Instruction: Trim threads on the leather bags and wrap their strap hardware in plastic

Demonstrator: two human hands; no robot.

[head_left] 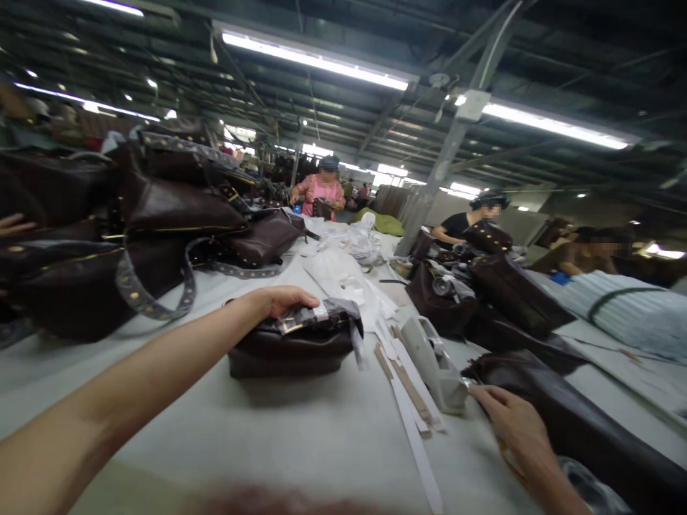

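A dark brown leather handbag (290,357) stands on the white-covered table in front of me. My left hand (290,300) is closed over its top, where a plastic-wrapped strap (335,311) with a white band lies folded. On the right, my right hand (509,415) reaches to the near end of a pale grey tape dispenser (434,365). Its fingertips pinch a small shiny bit of clear tape (468,382) there; the fingers partly hide it. Another dark leather piece (563,415) lies just beyond that hand.
Dark handbags with studded straps (155,286) are heaped at left. White and brown paper strips (411,400) lie beside the dispenser, crumpled white wrapping (343,265) further back. More bags (515,293) and a wrapped bundle (633,311) are at right. Several people work around the table.
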